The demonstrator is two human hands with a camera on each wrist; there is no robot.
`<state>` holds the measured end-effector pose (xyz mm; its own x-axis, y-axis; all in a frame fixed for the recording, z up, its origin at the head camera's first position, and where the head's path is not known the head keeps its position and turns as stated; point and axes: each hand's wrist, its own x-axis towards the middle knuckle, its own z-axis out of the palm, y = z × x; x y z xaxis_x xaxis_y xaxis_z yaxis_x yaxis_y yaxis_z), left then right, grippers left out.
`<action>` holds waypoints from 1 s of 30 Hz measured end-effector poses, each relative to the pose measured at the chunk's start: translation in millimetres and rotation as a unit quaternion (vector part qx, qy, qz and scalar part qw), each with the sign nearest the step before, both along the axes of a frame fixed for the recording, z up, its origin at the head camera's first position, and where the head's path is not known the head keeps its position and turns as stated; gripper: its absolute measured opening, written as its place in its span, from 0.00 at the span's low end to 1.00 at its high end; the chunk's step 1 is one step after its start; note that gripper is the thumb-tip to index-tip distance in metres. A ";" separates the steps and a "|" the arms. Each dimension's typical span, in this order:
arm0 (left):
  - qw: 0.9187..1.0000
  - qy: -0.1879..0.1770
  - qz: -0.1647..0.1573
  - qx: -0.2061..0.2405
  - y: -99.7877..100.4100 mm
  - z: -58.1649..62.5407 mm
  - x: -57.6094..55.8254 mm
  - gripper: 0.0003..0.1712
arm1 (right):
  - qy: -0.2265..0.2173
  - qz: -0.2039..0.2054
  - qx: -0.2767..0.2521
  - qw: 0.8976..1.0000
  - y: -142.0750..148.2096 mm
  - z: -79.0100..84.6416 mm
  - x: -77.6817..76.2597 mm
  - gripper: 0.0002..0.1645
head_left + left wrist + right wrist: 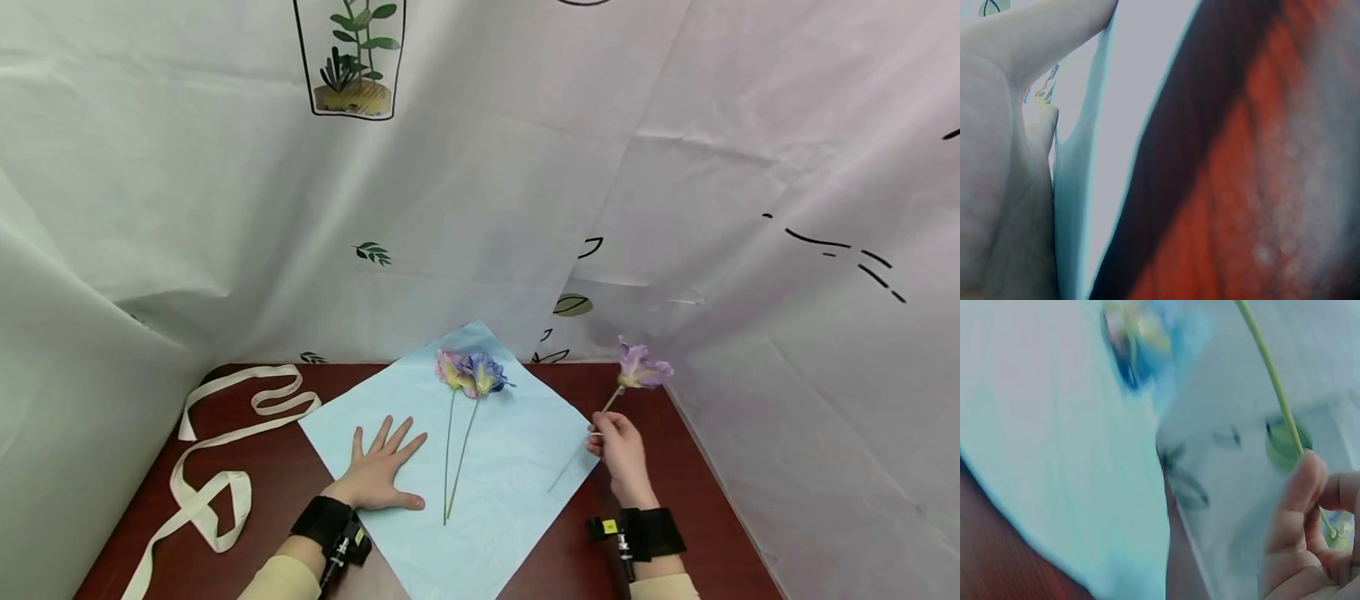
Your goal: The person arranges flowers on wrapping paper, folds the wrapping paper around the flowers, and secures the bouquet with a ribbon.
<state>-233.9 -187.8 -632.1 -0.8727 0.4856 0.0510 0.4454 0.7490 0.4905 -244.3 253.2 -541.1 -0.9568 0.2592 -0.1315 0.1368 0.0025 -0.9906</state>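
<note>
Purple flower [643, 369]: was pinched by its stem [1279, 387] in the right hand [621, 457], at the right corner of the paper [517, 500]. Left hand [378, 475]: was spread on the paper, nothing gripped. Two flowers [483, 374]: were laid mid-paper. Flower-placing was apparently under way; lowering beside them was probably called for.

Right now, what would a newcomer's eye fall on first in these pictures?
Probably the pale blue sheet, diamond-wise on the dark table, bearing a pink flower and a blue flower. Then perhaps the purple flower in the right hand, near the sheet's right corner.
</note>
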 end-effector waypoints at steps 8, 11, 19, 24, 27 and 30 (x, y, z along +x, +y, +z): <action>1.000 -0.002 0.002 -0.004 -1.9 -0.9 0.4 0.68 | 0.011 0.125 0.082 0.989 -84.1 1.9 8.1 0.14; 1.000 0.005 0.003 0.001 -2.8 -1.9 0.4 0.67 | 0.039 0.149 0.133 0.979 -113.6 -1.3 8.5 0.11; 1.000 0.019 0.000 0.019 -2.0 -4.5 2.2 0.67 | 0.074 0.184 0.208 0.958 -170.7 -2.4 8.5 0.12; 1.000 0.022 0.010 0.003 1.2 -4.1 2.0 0.66 | 0.080 0.159 0.250 0.952 -189.7 5.1 -1.2 0.11; 0.999 0.027 0.019 -0.011 2.1 -5.6 0.6 0.67 | 0.073 0.146 0.285 0.945 -196.3 7.1 -10.2 0.10; 0.999 0.029 0.020 -0.014 1.9 -5.1 0.4 0.67 | 0.060 0.141 0.327 0.933 -199.6 1.7 -19.5 0.09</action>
<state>-233.5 -185.9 -637.2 -0.8870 0.4531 0.0888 0.4427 0.7798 0.4426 -263.7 53.5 -539.4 -0.9967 -0.0170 0.0796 -0.0725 0.6305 -0.7728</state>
